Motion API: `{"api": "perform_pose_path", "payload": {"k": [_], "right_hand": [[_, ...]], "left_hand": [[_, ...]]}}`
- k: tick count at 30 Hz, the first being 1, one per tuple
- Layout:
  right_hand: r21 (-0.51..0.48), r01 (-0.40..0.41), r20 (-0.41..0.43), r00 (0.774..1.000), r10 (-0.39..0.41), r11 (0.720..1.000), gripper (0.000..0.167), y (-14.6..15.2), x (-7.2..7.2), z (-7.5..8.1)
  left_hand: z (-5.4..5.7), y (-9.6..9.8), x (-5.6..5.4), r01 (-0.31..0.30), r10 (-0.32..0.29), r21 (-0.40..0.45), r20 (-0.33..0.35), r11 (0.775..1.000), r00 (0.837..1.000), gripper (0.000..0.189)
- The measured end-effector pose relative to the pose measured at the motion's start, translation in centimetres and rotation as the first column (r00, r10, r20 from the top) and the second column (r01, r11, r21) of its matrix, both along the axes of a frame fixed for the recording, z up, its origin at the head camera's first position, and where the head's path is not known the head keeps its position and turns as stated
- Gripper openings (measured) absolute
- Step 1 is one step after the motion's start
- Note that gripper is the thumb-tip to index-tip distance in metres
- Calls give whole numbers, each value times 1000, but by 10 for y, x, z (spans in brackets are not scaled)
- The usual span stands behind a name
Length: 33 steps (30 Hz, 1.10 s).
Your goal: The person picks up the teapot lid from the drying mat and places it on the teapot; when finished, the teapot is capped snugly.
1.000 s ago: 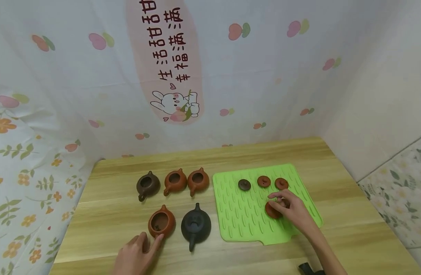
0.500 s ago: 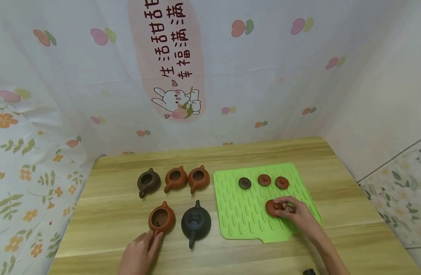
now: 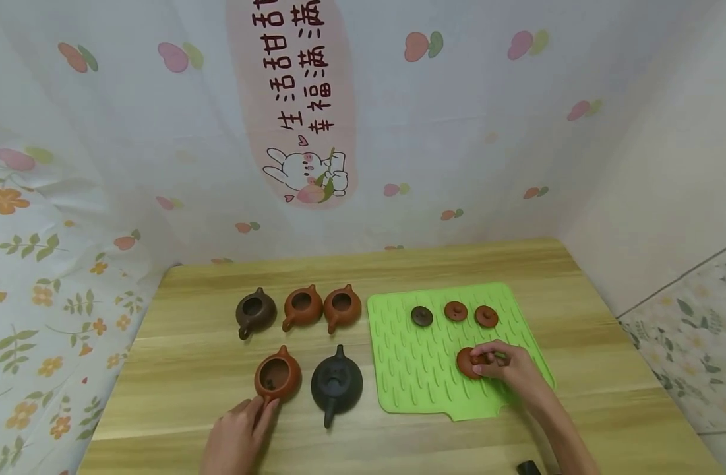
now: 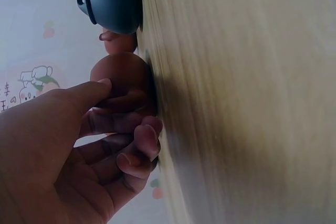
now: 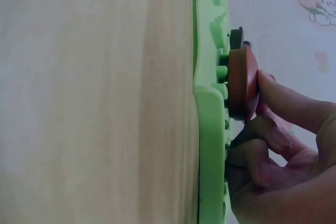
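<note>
The orange-brown teapot (image 3: 293, 386) low left of centre looks like unglazed clay — smooth and matt — and the dark teapot (image 3: 337, 389) beside it seems clay-like too, equally dull. The red-brown lid (image 3: 467, 364) lowest at right is smooth. The green mat (image 3: 416, 369) looks rubbery, matt and ridged; the tabletop (image 3: 446, 442) is smooth wood grain, the curtain (image 3: 457, 138) above creased cloth.
</note>
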State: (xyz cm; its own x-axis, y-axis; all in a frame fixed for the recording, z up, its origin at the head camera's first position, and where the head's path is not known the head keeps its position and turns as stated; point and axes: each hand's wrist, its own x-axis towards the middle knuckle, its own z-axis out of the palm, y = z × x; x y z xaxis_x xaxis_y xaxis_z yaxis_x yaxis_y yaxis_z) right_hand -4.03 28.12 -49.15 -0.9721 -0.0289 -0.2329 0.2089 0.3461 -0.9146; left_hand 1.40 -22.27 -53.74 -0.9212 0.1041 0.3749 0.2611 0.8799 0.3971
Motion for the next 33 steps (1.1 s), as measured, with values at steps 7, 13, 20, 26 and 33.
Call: {"api": "perform_pose_path", "payload": {"k": [7,13,20,26,33], "right_hand": [[17,10,2,1000,-10,1000,30,-1,-2,1],[12,10,7,1000,-10,1000,30,-1,-1,0],[25,8,5,1000,-8,1000,30,-4,-3,1],[37,-1,-3,1000,1,999,28,-7,-3,4],[21,-14,11,1000,14,1000,29,-17,-2,11]], "left_hand": [[-31,-15,-7,33,-33,-26,-9,999,999,38],[-42,-20,-9,23,-23,-84,4,996,1000,41],[-43,-22,-9,13,-13,-83,-3,996,1000,44],[-36,-20,-8,-1,4,-87,35,996,999,42],[-34,-21,-8,24,-22,-73,36,997,999,39]]}}
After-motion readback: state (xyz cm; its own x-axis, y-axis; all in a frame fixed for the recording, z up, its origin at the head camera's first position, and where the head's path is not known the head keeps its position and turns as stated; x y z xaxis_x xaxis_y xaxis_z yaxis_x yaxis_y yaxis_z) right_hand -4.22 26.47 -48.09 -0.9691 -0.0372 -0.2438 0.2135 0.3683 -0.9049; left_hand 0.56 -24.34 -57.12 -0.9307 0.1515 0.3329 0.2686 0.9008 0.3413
